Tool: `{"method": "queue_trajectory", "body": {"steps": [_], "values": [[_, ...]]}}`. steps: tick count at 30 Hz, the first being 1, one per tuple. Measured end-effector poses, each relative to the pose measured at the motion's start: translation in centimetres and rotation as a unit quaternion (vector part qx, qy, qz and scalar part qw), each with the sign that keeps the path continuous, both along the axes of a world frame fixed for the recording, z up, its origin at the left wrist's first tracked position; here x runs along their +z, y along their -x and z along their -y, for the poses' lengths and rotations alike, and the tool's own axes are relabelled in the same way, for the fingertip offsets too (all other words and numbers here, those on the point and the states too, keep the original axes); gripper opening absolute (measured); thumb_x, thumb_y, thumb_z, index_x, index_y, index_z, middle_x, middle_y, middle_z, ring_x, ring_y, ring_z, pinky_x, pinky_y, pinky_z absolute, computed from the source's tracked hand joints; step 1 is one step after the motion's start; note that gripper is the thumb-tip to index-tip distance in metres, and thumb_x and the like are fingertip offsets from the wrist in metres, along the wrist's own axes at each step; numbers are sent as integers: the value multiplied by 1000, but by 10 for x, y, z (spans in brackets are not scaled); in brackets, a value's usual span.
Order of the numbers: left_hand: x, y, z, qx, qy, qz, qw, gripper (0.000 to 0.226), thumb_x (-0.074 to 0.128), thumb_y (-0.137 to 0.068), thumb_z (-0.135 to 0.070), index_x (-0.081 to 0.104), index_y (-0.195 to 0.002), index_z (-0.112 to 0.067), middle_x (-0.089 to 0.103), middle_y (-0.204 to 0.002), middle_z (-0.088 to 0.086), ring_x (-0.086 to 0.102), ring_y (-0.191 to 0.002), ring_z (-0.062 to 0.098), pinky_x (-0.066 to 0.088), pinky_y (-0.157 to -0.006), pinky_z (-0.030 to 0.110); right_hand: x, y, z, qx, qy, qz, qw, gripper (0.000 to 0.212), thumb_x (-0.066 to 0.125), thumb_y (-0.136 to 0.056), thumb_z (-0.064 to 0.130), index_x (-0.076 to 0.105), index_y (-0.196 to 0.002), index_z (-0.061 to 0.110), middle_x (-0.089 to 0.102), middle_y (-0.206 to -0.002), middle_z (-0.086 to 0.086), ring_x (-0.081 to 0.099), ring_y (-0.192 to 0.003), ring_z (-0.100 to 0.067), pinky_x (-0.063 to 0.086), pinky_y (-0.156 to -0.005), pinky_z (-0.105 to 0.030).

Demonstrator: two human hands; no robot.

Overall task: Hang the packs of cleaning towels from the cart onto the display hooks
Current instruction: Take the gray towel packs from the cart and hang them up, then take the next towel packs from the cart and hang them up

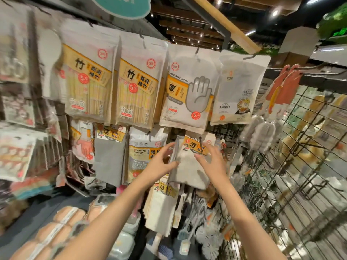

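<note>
So, starting big: the dark wire-grid display rack [309, 166] is filling the 3 o'clock side of the view, with its hooks carrying rows of hanging goods so each pack faces the shopper. At 11 to 12 o'clock two clear packs of bamboo chopsticks with yellow labels [88, 85] are hanging side by side. Next, toward 1 o'clock, a white disposable-glove pack with a grey hand print [187, 94] is sitting just beside them on its own hook.

Below it, near centre, the pale grey fluffy cleaning-towel pack with an orange header card [189, 162] is hanging or being hung; whether its hole is fully on the hook, cannot tell. A darker grey cloth pack [109, 158] is hanging at 9 o'clock of it, and a cleaning-sponge pack with a yellow label [144, 156] is sitting between the two.

The left hand [159, 166] is pinching the towel pack's left edge, probably steadying it so the header stays square to the hook. The right hand [212, 158] is hovering over the pack's right side, fingers spread and loosely bent, tips at the header; a firm grip is not evident. No cart is identifiable.
</note>
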State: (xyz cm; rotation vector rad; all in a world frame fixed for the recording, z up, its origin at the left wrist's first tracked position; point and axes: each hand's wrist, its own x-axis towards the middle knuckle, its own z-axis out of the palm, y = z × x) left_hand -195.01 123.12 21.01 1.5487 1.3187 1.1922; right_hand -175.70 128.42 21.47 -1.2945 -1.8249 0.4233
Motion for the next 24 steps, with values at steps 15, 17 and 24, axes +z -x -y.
{"method": "queue_trajectory", "body": {"steps": [15,17,24], "values": [[4,186,257,315,-30,-153,936,48,65,-90,-29,49,-136,-32,57,-132,-5,56,-116,7,44,-102,32,20,238,168,372,-74,48,924,58,57,-88,45,40,-140,26,38,-141,11,23,-129,5,14,-105,-15],[1,216,301,362,-17,-164,917,46,64,-90,-34,49,-134,-38,59,-125,-12,59,-105,2,48,-95,30,17,283,196,416,-69,61,905,63,52,-84,53,42,-139,24,38,-146,6,26,-133,-2,17,-106,-18],[-6,322,446,527,34,-224,819,43,61,-89,-42,50,-131,-44,61,-115,-18,59,-95,1,50,-85,26,0,441,315,569,-52,83,817,73,43,-77,63,39,-141,26,36,-149,5,24,-135,-1,16,-107,-18]]}}
